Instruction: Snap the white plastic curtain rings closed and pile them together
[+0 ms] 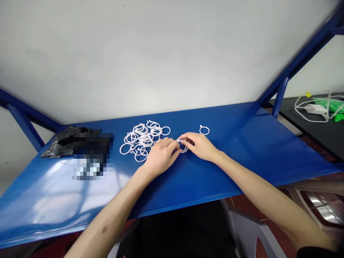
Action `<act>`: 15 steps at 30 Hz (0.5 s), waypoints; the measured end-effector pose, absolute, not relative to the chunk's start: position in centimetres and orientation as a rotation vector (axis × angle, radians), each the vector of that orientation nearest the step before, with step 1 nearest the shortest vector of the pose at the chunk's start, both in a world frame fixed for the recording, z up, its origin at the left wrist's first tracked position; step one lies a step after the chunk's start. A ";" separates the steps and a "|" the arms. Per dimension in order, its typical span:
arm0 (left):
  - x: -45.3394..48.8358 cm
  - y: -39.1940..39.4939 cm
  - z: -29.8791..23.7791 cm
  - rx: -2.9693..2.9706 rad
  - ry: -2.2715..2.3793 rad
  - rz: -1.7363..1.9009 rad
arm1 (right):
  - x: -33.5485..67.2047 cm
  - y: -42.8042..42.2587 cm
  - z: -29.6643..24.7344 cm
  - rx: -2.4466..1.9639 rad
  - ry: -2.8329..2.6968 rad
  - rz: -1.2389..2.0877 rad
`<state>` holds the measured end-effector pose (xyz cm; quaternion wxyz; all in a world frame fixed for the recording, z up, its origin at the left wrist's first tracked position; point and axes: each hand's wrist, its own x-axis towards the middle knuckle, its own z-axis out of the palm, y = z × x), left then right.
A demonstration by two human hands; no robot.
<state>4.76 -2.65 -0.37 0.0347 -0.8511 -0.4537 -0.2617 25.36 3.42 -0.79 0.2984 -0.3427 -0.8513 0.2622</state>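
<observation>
Head view: right fingers (189,135) hold a white ring (185,150).

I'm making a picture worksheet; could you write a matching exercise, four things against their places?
1. Pile of white rings
2. Lone white ring
3. Black plastic bag
4. White adapter

A. On the black surface
B. Just beyond the left hand
C. Left end of the blue tabletop
D. Just beyond the right hand

Pairs: 1-B, 2-D, 3-C, 4-A
</observation>
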 end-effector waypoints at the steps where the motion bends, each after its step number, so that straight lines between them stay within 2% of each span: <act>1: 4.7 -2.6 -0.4 -2.549 -1.473 -0.876 | 25.4 3.4 -0.8 -0.906 -2.271 0.678; 4: 4.5 -2.3 -0.5 -2.438 -1.625 -1.006 | 25.4 3.4 -0.5 -0.878 -2.291 0.632; 10: 4.7 -2.2 -0.7 -2.641 -1.743 -1.027 | 25.3 3.1 -0.1 -0.825 -2.275 0.615; 15: 5.0 -2.3 0.0 -2.560 -1.880 -1.449 | 25.4 2.9 0.0 -0.875 -2.175 0.678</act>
